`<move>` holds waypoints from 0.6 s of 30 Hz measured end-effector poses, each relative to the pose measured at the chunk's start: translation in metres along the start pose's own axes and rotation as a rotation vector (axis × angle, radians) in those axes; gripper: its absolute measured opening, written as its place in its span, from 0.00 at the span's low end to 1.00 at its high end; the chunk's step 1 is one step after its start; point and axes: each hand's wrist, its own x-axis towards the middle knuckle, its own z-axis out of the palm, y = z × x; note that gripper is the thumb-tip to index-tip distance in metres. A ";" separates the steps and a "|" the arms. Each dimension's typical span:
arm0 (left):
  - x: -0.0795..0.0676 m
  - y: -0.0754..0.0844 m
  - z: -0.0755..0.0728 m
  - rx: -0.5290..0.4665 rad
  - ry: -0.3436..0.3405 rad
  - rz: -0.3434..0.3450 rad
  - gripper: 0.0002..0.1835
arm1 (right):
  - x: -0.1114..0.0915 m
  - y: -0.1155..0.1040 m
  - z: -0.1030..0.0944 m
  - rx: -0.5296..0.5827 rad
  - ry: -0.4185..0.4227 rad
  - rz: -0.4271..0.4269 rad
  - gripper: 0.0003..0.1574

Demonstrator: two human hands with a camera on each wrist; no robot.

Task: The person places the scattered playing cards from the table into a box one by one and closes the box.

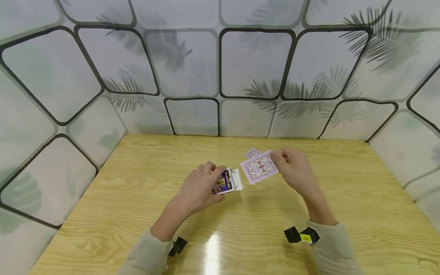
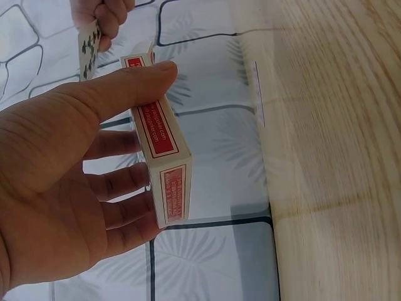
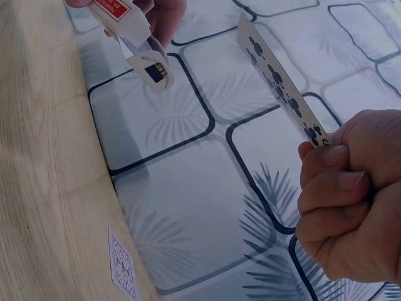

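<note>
My left hand (image 1: 197,187) grips a playing card box (image 1: 223,181) between thumb and fingers, clear of the tabletop. In the left wrist view the box (image 2: 153,125) shows red printed panels on its narrow sides. Its flap (image 3: 153,70) hangs open toward the right, as the right wrist view shows. My right hand (image 1: 295,170) pinches a playing card (image 1: 259,167) by its right end, patterned back up. Black club pips show on this card's face (image 3: 279,81) in the right wrist view. Another card (image 1: 253,152) lies back up on the table, partly hidden behind the held one.
A wooden table (image 1: 137,183) with light grain stretches beneath both hands. Behind it and at both sides hang pale fabric walls (image 1: 192,114) with dark rounded outlines and leaf prints. Black devices (image 1: 299,235) are strapped at the wrists.
</note>
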 end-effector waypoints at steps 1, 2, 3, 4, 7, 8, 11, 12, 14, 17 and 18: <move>0.000 0.000 0.000 0.001 0.000 0.000 0.42 | -0.001 -0.002 0.001 0.015 -0.009 -0.010 0.18; 0.000 0.000 0.000 0.001 0.002 0.000 0.42 | -0.001 -0.003 0.002 0.026 -0.019 -0.023 0.16; 0.000 0.000 0.000 0.002 0.004 0.001 0.42 | -0.001 -0.005 0.003 0.036 -0.032 -0.031 0.15; 0.000 0.000 0.000 0.002 0.006 0.004 0.42 | -0.002 -0.006 0.005 0.044 -0.046 -0.032 0.14; 0.000 -0.001 0.000 0.003 0.014 0.012 0.42 | -0.003 -0.009 0.009 0.051 -0.073 -0.041 0.14; 0.000 -0.001 0.000 0.003 0.016 0.014 0.42 | -0.003 -0.010 0.011 0.052 -0.077 -0.046 0.14; 0.000 -0.002 0.000 0.003 0.018 0.017 0.42 | -0.004 -0.012 0.016 0.046 -0.079 -0.049 0.14; 0.000 -0.002 0.000 0.001 0.019 0.015 0.42 | -0.004 -0.012 0.017 0.047 -0.076 -0.047 0.14; -0.001 -0.002 0.000 -0.001 0.021 0.014 0.42 | -0.005 -0.013 0.020 0.049 -0.074 -0.034 0.14; -0.001 -0.003 0.000 -0.006 0.021 0.011 0.42 | -0.005 -0.014 0.023 0.046 -0.061 -0.014 0.14; -0.001 -0.003 -0.001 -0.007 0.020 0.010 0.42 | -0.006 -0.015 0.024 0.043 -0.058 -0.011 0.14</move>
